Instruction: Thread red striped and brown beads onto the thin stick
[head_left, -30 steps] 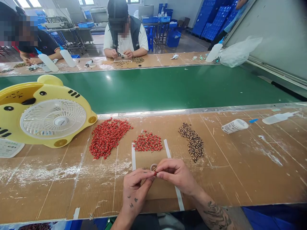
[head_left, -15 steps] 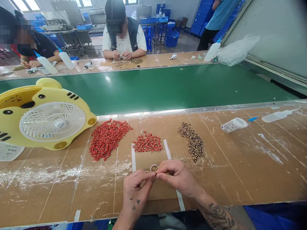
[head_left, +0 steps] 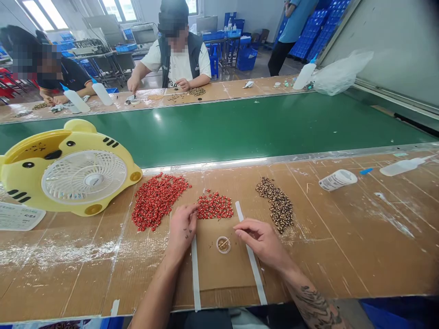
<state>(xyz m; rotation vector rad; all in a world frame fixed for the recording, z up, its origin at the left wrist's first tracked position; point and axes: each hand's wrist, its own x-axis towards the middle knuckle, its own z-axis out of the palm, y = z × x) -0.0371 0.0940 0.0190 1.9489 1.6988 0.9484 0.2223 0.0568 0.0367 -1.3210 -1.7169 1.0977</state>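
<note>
While I watch from beside the bench, the person's two hands are apart and neither shows anything held. The left hand (head_left: 181, 228) lies open on the brown cardboard bench top (head_left: 68, 274), its fingertips (head_left: 195, 208) just beside a smaller heap of red beads (head_left: 214, 205). The right hand (head_left: 262, 242) is loosely curled, its fingers (head_left: 242, 226) near a small clear cup (head_left: 223, 244). That cup sits on a cardboard sheet (head_left: 226, 274) between two strips of white tape (head_left: 252, 260), with brownish stuff and a thin stick inside it.

A larger heap of red beads (head_left: 156, 201) lies left of the smaller one, and speckled brown beads (head_left: 277, 205) lie to the right. A yellow animal-shaped fan (head_left: 72, 169) stands further left. A plastic squeeze bottle (head_left: 403, 167) and a white tub (head_left: 338, 179) lie on the right. Beyond a green conveyor belt (head_left: 226, 128), a co-worker (head_left: 178, 59) sits at a matching bench with similar beads.
</note>
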